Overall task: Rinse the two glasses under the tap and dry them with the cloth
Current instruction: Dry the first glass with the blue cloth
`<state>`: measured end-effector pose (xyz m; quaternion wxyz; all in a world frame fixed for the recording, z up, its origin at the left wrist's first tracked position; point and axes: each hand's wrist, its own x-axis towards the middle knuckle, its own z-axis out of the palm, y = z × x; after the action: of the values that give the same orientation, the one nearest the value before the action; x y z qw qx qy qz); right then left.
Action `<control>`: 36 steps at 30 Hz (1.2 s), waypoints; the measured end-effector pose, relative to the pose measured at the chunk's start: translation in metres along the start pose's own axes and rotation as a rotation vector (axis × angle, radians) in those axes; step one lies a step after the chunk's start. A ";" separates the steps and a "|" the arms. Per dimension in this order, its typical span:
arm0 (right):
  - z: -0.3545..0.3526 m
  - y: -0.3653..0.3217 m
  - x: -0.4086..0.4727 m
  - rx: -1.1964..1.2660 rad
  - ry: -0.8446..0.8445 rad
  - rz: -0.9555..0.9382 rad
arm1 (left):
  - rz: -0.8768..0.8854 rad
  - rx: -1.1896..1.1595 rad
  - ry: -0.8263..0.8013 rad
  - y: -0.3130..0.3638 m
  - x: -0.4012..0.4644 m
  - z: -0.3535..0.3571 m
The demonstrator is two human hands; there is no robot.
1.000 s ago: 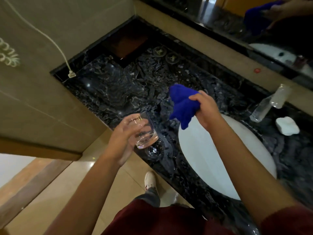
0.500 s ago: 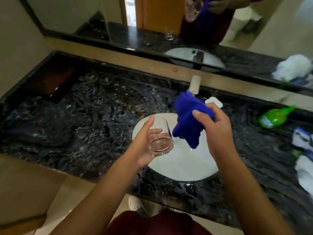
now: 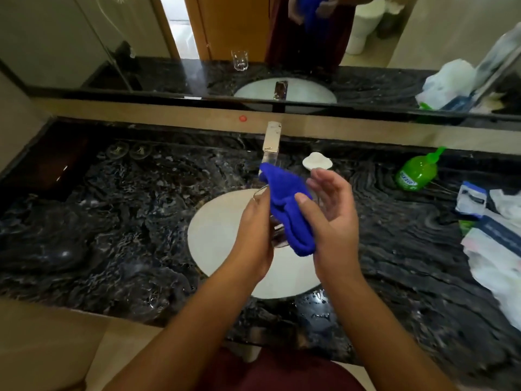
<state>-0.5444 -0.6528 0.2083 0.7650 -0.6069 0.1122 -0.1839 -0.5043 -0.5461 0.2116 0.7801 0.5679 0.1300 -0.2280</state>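
Glass (image 3: 277, 237), gripped by the left hand (image 3: 253, 235) over the sink (image 3: 220, 230), now meets the cloth (image 3: 287, 210); before, they were apart. Right hand (image 3: 335, 221) pinches the cloth with its thumb, fingers half open, so drying probably begins.

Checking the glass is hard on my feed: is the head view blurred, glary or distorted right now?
Head view: right hand fingers motion-smeared; glass in the left hand mostly hidden behind the blue cloth, only rim and base showing; small glints on the marble counter; wide-angle lens bows the counter edge.

A green bottle (image 3: 417, 176) sits on the marble counter (image 3: 112, 221) beside packets (image 3: 472, 198).
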 end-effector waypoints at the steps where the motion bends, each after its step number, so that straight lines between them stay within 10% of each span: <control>1: -0.003 0.002 0.003 -0.007 0.010 0.035 | 0.039 0.021 0.000 0.002 -0.002 0.005; 14: 0.001 0.004 0.001 0.244 -0.078 0.327 | 1.051 0.874 -0.011 0.022 0.013 -0.001; 22: -0.009 -0.003 0.019 0.110 -0.235 0.511 | 0.370 0.668 -0.642 0.055 0.011 -0.020; 30: -0.019 -0.018 0.030 0.204 -0.344 0.457 | 0.239 0.271 -0.497 0.030 0.016 -0.023; 36: -0.019 0.006 0.019 0.062 -0.122 0.543 | 0.015 -0.107 -0.502 0.030 0.015 -0.011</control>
<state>-0.5334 -0.6761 0.1987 0.8098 -0.5408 0.2189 0.0613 -0.4757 -0.5313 0.2261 0.8185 0.4527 -0.0601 -0.3487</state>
